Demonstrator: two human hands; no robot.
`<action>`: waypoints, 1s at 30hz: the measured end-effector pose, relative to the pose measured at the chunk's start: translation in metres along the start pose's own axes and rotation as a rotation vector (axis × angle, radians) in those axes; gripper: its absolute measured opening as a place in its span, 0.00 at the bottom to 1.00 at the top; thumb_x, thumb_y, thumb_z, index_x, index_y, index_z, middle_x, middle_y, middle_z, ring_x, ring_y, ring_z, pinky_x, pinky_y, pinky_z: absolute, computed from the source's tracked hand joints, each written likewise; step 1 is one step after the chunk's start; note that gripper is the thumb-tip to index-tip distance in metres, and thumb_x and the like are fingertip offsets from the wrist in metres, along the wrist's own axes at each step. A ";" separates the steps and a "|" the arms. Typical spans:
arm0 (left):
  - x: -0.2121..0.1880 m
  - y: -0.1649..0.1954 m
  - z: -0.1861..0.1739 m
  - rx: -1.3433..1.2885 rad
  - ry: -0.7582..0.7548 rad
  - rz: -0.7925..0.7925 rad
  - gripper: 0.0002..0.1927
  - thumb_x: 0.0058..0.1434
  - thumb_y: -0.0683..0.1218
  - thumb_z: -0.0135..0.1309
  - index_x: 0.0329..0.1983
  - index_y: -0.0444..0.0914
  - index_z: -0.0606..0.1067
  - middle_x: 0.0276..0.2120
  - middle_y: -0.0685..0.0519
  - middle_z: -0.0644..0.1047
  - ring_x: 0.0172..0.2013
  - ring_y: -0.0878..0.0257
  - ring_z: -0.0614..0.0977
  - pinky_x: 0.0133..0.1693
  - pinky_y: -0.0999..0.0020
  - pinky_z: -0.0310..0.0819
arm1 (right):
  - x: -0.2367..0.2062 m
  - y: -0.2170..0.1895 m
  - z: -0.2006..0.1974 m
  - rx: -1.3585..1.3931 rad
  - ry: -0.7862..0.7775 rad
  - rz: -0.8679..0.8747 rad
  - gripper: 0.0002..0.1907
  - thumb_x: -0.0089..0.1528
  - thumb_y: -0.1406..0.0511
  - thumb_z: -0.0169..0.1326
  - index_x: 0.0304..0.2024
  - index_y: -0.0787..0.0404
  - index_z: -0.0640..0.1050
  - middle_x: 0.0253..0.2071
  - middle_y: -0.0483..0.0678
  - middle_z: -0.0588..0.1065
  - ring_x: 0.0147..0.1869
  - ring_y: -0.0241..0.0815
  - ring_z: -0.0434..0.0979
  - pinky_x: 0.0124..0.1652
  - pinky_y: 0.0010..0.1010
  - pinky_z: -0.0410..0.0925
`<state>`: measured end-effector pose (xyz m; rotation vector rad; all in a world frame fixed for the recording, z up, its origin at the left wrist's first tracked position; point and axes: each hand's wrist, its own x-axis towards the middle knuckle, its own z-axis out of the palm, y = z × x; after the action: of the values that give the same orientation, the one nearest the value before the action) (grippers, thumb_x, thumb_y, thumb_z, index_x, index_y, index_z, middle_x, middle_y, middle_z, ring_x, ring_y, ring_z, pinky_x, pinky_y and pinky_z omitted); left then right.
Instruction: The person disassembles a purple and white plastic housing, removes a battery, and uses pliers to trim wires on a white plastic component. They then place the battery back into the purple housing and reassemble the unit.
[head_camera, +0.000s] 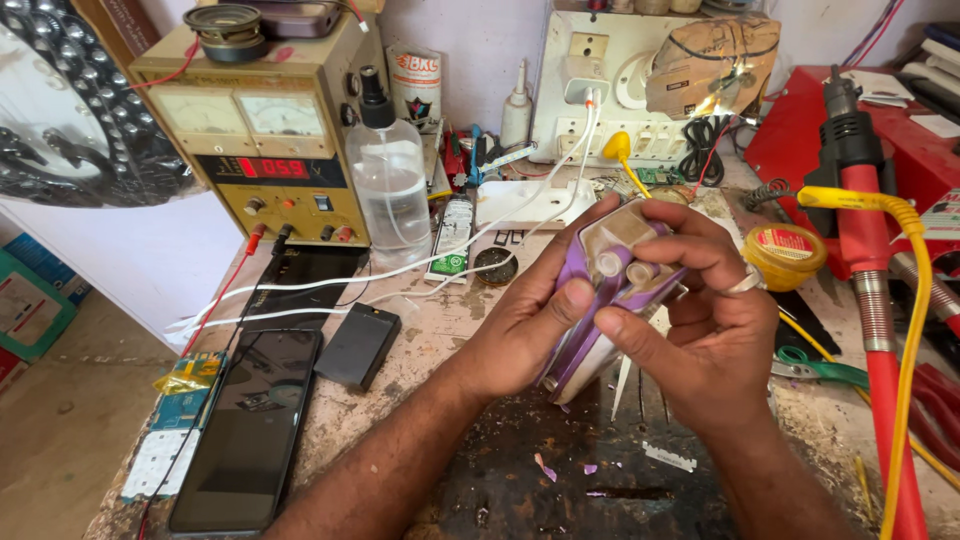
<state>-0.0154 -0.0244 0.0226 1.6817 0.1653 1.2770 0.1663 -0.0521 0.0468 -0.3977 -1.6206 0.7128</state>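
Both my hands hold a small purple and cream device (612, 300) above the middle of the workbench. My left hand (530, 320) grips its left side, thumb pressed on the purple casing. My right hand (705, 320), with a ring on one finger, wraps over the top and right side, thumb beneath the device. Small purple chips (547, 469) lie on the dark mat (560, 480) below.
A black phone (252, 425) and black battery (357, 345) lie at left, near a circuit board (185, 400). A power supply (265, 140), clear bottle (388, 175) and socket board (610, 90) stand behind. A red and yellow tool with hose (880, 330), tweezers and solder tin (785, 255) are at right.
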 end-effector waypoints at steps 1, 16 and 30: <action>-0.001 0.000 -0.001 0.023 0.003 -0.001 0.40 0.78 0.63 0.43 0.84 0.42 0.47 0.77 0.47 0.62 0.76 0.57 0.63 0.77 0.59 0.55 | 0.001 0.001 -0.001 0.001 -0.008 0.021 0.24 0.60 0.74 0.66 0.57 0.62 0.74 0.72 0.53 0.64 0.73 0.41 0.68 0.69 0.35 0.67; -0.001 0.014 -0.021 0.014 -0.141 -0.244 0.49 0.68 0.74 0.36 0.83 0.48 0.39 0.79 0.45 0.55 0.78 0.51 0.57 0.74 0.53 0.54 | 0.019 -0.002 -0.021 0.263 -0.155 0.239 0.40 0.63 0.62 0.66 0.74 0.63 0.65 0.72 0.52 0.68 0.74 0.42 0.68 0.71 0.36 0.63; 0.006 0.037 0.000 0.396 -0.041 -0.129 0.50 0.69 0.75 0.34 0.82 0.39 0.45 0.75 0.38 0.60 0.74 0.47 0.63 0.72 0.55 0.58 | 0.012 -0.005 -0.042 0.022 -0.144 0.128 0.48 0.57 0.64 0.71 0.76 0.71 0.65 0.62 0.50 0.74 0.65 0.38 0.77 0.63 0.31 0.72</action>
<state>-0.0280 -0.0395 0.0540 1.9932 0.5223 1.1638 0.2059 -0.0393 0.0611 -0.4453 -1.7321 0.8724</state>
